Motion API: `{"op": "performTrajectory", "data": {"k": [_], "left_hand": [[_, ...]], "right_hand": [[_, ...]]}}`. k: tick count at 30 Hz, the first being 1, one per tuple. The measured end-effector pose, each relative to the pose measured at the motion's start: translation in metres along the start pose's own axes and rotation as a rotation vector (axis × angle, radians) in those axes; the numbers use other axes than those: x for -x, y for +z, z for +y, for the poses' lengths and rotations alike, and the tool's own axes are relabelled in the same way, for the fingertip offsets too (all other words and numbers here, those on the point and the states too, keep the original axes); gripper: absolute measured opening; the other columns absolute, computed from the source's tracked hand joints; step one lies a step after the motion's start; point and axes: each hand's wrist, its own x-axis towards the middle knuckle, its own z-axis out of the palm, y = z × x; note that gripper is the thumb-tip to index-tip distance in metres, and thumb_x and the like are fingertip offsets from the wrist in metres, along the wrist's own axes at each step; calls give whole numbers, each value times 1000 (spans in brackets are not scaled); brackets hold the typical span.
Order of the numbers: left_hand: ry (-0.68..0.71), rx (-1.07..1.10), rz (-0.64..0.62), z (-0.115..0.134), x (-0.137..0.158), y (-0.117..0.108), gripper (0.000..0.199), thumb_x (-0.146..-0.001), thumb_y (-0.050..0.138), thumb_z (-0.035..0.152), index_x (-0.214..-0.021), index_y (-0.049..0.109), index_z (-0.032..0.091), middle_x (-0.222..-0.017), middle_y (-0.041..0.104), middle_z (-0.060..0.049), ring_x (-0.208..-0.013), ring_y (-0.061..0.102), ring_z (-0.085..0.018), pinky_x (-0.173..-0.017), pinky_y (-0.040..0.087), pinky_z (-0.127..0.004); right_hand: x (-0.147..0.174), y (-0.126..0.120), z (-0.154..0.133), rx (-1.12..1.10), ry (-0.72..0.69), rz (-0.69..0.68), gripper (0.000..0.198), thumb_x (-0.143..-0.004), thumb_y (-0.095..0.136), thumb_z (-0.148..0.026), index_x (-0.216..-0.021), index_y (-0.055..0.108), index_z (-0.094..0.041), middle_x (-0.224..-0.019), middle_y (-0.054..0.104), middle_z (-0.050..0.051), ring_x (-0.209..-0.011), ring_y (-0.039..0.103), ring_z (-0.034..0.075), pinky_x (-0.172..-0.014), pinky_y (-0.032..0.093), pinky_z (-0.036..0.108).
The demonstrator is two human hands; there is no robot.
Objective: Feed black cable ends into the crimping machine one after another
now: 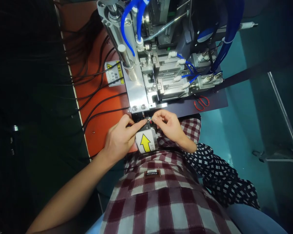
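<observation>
My left hand [120,136] comes in from the left over the front of the machine. One digit reaches straight to a tiny piece with red and light-coloured bits [150,119], while the other fingers curl down and their tips are hidden. From the right, my right hand [169,126] meets the same spot, thumb and forefinger pinched together at the piece. It is too small to name. Both fingertips nearly meet above a dark fixture [144,126]. Just below it is a white label with a yellow arrow [145,141].
A metal machine [139,92] with blue air hoses [226,48] rises beyond the hands. Black cables [97,107] cross the orange base plate [97,136], beside a warning label [114,74]. Red-handled scissors [201,103] lie at the right edge. A checked apron [161,191] is close below.
</observation>
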Motion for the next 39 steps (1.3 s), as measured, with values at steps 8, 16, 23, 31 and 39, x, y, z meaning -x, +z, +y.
{"op": "performTrajectory", "data": {"k": [8, 16, 23, 31, 39], "left_hand": [[17, -21, 4, 1, 0, 0, 31, -90, 50, 13, -113, 69, 21, -84, 52, -3, -72, 53, -14, -56, 42, -22], [16, -39, -6, 0, 1, 1, 31, -91, 50, 15, -115, 69, 21, -83, 51, -3, -71, 53, -14, -56, 42, -23], [49, -109, 3, 1, -2, 0, 31, -91, 47, 15, -112, 68, 21, -85, 54, -5, -74, 57, -16, -55, 42, -24], [-83, -98, 69, 10, -2, 0, 16, -93, 52, 19, -100, 64, 12, -84, 59, -5, -73, 59, -15, -68, 48, -25], [-96, -66, 80, 10, -3, 1, 11, -93, 52, 17, -93, 63, 15, -82, 59, -4, -73, 59, -16, -68, 48, -26]], "right_hand": [[0, 0, 2, 12, -3, 1, 15, -85, 62, -30, -78, 60, -17, -70, 58, 0, -61, 51, 12, -59, 46, 26], [3, 4, 1, 45, -9, 31, 13, -86, 59, -28, -78, 57, -18, -70, 58, -1, -60, 51, 11, -58, 45, 26], [5, 8, 4, 41, 65, 41, 15, -88, 57, -31, -80, 56, -18, -64, 54, -3, -55, 52, 10, -52, 41, 24], [5, 7, 5, 41, 55, 57, 16, -87, 58, -32, -79, 57, -18, -65, 54, -2, -57, 49, 11, -53, 41, 24], [4, 5, 5, 72, 12, 56, 15, -88, 58, -31, -80, 58, -18, -71, 59, 0, -60, 52, 11, -56, 43, 25]]}}
